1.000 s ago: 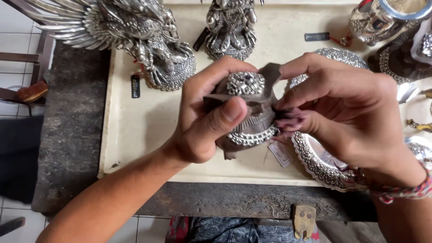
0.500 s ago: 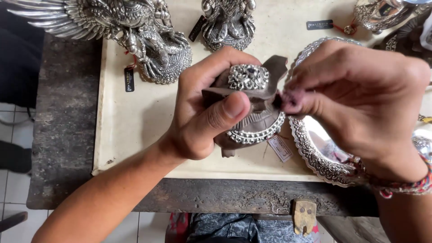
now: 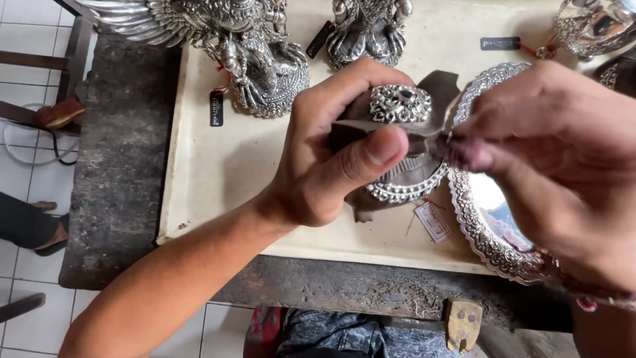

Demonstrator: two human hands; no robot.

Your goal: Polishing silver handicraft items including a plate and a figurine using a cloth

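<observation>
At the far left a tiled floor (image 3: 26, 166) shows pale square tiles, and beside it runs the rough, dark, pitted edge of the worktop (image 3: 119, 172). On that lies a smooth cream board (image 3: 218, 179) with rounded corners. At its top left stands a winged silver statue (image 3: 232, 46), densely chased with feathers and scales on a round beaded base, a small black tag (image 3: 216, 108) hanging from it on red thread. Next to it stands a second, smaller silver figure (image 3: 368, 26), equally ornate.

The left hand (image 3: 331, 159) is held above the middle of the board, its fingers (image 3: 361, 159) clamped on a small silver ornament (image 3: 401, 132): the thumb presses across the front and the other fingers curl round the back. The piece is domed, with a filigree cap set with a dark stone and a beaded rim below; a brown, matt cloth (image 3: 437, 89) is wrapped partly round it. Its cap points up and away from the person, so the long axis seems to run from the lower rim up towards the far side of the board, though the wrapping hides much of it. A pale paper tag (image 3: 432, 221) dangles under it.

The right hand (image 3: 563, 166) meets the ornament from the right, fingertips pinched together on the cloth's edge. Beneath it lies an oval mirror (image 3: 487, 225) in an embossed silver frame.
</observation>
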